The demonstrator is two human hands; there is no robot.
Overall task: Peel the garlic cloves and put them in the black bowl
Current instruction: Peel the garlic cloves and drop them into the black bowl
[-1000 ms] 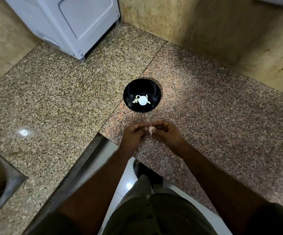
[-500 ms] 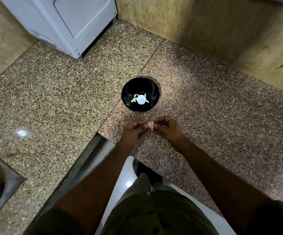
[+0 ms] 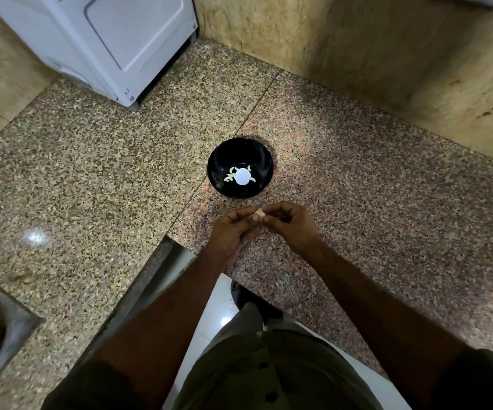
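A black bowl (image 3: 261,155) stands on the granite counter, with several peeled garlic cloves (image 3: 230,176) lying around a bright round reflection at its bottom. Just in front of it, above the counter, my left hand (image 3: 233,232) and my right hand (image 3: 291,224) meet fingertip to fingertip. Between them they pinch one small pale garlic clove (image 3: 259,215). Most of the clove is hidden by the fingers, so I cannot tell how much skin is on it.
The speckled granite counter (image 3: 91,179) wraps round an inner corner at my body. A white appliance (image 3: 112,45) stands at the back left against the tiled wall. A sink edge (image 3: 5,329) shows at the lower left. The white floor and a shoe (image 3: 245,294) lie below.
Both hands stay together on the clove just in front of the bowl, with the fingers shifting slightly round it. The view has shifted a little.
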